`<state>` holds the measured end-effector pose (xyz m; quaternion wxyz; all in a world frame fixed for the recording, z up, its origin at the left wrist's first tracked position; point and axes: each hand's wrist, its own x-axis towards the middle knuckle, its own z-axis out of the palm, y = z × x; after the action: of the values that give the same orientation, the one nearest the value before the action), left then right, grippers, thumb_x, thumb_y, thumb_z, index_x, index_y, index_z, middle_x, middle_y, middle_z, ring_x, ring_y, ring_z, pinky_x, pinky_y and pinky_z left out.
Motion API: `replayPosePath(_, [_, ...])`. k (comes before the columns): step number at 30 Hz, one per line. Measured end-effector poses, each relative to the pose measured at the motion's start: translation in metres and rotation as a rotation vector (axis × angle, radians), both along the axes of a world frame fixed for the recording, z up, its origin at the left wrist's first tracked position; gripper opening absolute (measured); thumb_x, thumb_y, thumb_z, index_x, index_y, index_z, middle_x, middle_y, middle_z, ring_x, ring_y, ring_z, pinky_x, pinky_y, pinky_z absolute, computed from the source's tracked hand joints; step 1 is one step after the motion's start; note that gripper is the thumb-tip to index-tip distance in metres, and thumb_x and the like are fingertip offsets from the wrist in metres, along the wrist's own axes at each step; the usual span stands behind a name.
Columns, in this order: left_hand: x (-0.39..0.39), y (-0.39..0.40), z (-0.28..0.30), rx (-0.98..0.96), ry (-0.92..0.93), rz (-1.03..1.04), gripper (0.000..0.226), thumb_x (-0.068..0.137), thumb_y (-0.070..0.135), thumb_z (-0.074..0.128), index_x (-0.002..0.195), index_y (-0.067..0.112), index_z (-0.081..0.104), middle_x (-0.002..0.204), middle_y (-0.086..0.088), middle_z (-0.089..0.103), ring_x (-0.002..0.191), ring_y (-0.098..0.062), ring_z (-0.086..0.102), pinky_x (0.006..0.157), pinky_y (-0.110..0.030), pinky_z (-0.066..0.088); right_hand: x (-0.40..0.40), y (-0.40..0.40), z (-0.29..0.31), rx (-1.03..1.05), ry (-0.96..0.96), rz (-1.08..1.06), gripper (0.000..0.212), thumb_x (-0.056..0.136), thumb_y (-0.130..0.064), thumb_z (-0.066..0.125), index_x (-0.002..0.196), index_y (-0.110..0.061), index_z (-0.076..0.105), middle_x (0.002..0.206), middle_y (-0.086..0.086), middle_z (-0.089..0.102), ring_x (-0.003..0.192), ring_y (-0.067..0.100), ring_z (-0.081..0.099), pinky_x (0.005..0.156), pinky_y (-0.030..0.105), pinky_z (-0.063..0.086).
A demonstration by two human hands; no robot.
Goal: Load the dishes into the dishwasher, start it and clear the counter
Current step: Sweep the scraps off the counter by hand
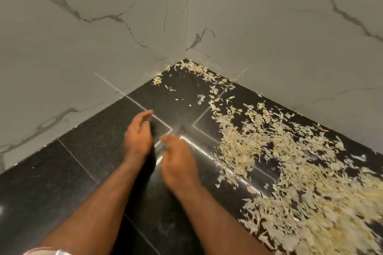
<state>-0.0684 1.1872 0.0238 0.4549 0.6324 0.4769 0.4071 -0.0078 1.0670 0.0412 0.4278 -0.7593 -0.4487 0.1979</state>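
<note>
On the black counter (pixel 87 151), in the corner of two marble walls (pixel 83 37), both hands hover close together. The left hand (pixel 137 136) has its fingers curled loosely inward, holding nothing visible. The right hand (pixel 178 163) is blurred, fingers bunched; whether it pinches anything I cannot tell. Pale peels (pixel 290 172) lie scattered just right of the hands, thinning toward the corner.
</note>
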Motion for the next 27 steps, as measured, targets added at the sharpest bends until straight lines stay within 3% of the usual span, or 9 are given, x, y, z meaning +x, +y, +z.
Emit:
replayPosePath(3, [-0.010,0.006,-0.010,-0.070,-0.039,0.030,0.031,0.098,0.018,0.049,0.106,0.040,0.069,0.108,0.015,0.071,0.110,-0.007,0.066,0.098,-0.034,0.051,-0.037,0.005,-0.024,-0.169,-0.191,0.238,0.057,0.093,-0.016,0.036,0.149,-0.004,0.042,0.156,0.015,0.040,0.148,0.026,0.029,0.126,0.038,0.015])
replayPosePath(5, [-0.008,0.002,-0.010,-0.014,0.033,0.019,0.027,0.099,0.021,0.050,0.113,0.035,0.068,0.109,0.015,0.070,0.107,-0.006,0.064,0.096,-0.033,0.051,-0.027,0.002,-0.029,-0.252,-0.334,0.197,0.058,0.102,-0.027,0.036,0.156,-0.005,0.030,0.164,0.014,0.024,0.154,0.026,0.015,0.126,0.038,0.003])
replayPosePath(7, [-0.006,-0.004,-0.007,0.058,0.142,-0.025,0.027,0.101,0.025,0.049,0.120,0.033,0.066,0.111,0.015,0.067,0.104,-0.005,0.060,0.090,-0.030,0.048,-0.008,-0.013,-0.027,-0.323,-0.473,0.108,0.065,0.105,-0.043,0.031,0.158,-0.007,0.023,0.167,0.013,0.015,0.155,0.026,0.009,0.126,0.041,0.003])
replayPosePath(11, [-0.004,-0.014,-0.003,0.117,0.292,-0.131,0.031,0.103,0.029,0.047,0.129,0.029,0.062,0.117,0.009,0.066,0.108,-0.010,0.058,0.094,-0.033,0.046,0.051,-0.062,-0.024,-0.512,-0.440,-0.120,0.074,0.104,-0.058,0.021,0.160,-0.012,0.009,0.168,0.009,0.003,0.155,0.028,0.004,0.120,0.041,-0.004])
replayPosePath(15, [0.003,-0.022,-0.004,0.150,0.394,-0.223,0.034,0.102,0.033,0.044,0.132,0.030,0.059,0.131,0.004,0.063,0.121,-0.018,0.056,0.102,-0.042,0.046,0.064,-0.096,-0.015,-0.572,-0.425,-0.263,0.071,0.105,-0.054,0.024,0.160,-0.012,0.009,0.169,0.010,0.001,0.155,0.030,0.005,0.124,0.046,0.005])
replayPosePath(18, [0.010,-0.036,-0.005,0.174,0.443,-0.276,0.033,0.101,0.034,0.044,0.130,0.028,0.059,0.132,0.002,0.063,0.123,-0.021,0.056,0.104,-0.046,0.046,0.020,-0.099,-0.006,-0.395,-0.383,-0.046,0.065,0.107,-0.048,0.026,0.160,-0.014,0.011,0.168,0.007,0.002,0.155,0.023,-0.001,0.123,0.039,-0.001])
replayPosePath(21, [0.008,-0.049,-0.006,0.210,0.459,-0.294,0.032,0.101,0.033,0.045,0.129,0.026,0.060,0.132,0.002,0.063,0.124,-0.022,0.055,0.105,-0.044,0.045,-0.001,-0.114,-0.015,-0.386,-0.438,0.080,0.065,0.106,-0.048,0.024,0.160,-0.014,0.015,0.169,0.005,0.007,0.155,0.017,-0.003,0.123,0.037,-0.009])
replayPosePath(27, [0.000,-0.071,-0.005,0.226,0.482,-0.309,0.032,0.102,0.031,0.047,0.129,0.022,0.061,0.135,0.000,0.061,0.126,-0.023,0.053,0.104,-0.040,0.042,0.076,-0.167,-0.028,-0.453,-0.411,-0.284,0.062,0.104,-0.050,0.034,0.157,-0.019,0.026,0.166,0.004,0.020,0.153,0.024,0.016,0.119,0.036,0.004])
